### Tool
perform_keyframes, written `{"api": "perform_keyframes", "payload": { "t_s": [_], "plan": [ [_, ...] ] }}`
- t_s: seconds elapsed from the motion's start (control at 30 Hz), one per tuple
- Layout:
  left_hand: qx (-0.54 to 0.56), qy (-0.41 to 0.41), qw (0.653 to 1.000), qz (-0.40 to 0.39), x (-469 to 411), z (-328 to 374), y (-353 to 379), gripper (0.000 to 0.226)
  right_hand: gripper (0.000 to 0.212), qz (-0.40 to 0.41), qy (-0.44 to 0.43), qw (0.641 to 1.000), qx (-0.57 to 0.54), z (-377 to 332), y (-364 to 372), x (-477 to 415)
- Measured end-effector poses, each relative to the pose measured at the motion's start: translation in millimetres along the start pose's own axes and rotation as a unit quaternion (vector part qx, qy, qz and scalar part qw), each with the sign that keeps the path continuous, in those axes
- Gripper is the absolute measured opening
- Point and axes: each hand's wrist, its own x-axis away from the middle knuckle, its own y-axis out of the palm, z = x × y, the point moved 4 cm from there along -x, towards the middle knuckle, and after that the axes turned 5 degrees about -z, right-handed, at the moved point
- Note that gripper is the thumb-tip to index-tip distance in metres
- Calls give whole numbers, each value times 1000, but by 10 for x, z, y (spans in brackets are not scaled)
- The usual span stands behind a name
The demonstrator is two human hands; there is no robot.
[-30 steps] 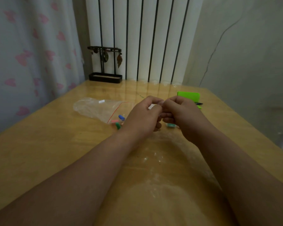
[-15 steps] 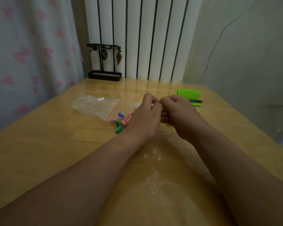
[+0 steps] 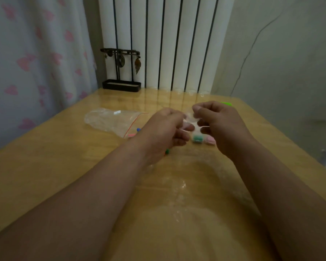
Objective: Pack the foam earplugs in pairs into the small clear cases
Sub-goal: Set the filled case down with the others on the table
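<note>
My left hand (image 3: 164, 129) and right hand (image 3: 222, 125) pinch 1 clear case (image 3: 191, 119); 2 filled cases (image 3: 197, 138) lie at its 6 o'clock, loose earplugs (image 3: 131, 135) unpacked at 9.

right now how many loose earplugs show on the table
3: blue earplug and pink earplug by the bag mouth, green earplug peeking from under the left hand. Others may be hidden by hands.

Left grip (image 3: 166, 130) and right grip (image 3: 222, 127) hover close together, both curled in pinches.
</note>
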Motion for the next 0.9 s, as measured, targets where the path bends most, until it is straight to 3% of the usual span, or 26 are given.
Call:
{"api": "perform_keyframes", "payload": {
  "t_s": [0.1, 0.17, 0.3, 0.47, 0.67, 0.9],
  "plan": [
    [47, -46, 992, -106, 13, -65, 97, 37, 10, -25, -58, 998, 22, -54, 31, 39],
    [71, -53, 989, -118, 11, -50, 76, 41, 14, -52, -73, 996, 28, -87, 108, 79],
    [157, -53, 986, -32, -56, 30, -151, 50, 24, -34, -43, 998, 26, -89, 121, 66],
    [288, 22, 954, 75, -156, 119, -475, 48, 14, -55, -36, 991, 117, 42, 197, 49],
    [330, 4, 939, 94, -138, 83, -541, 29, 13, -116, -103, 942, 299, 182, 428, 76],
    [262, 12, 961, 92, -20, 113, -438, 48, 19, -139, -124, 895, 406, 223, 438, 75]
  ]
}}
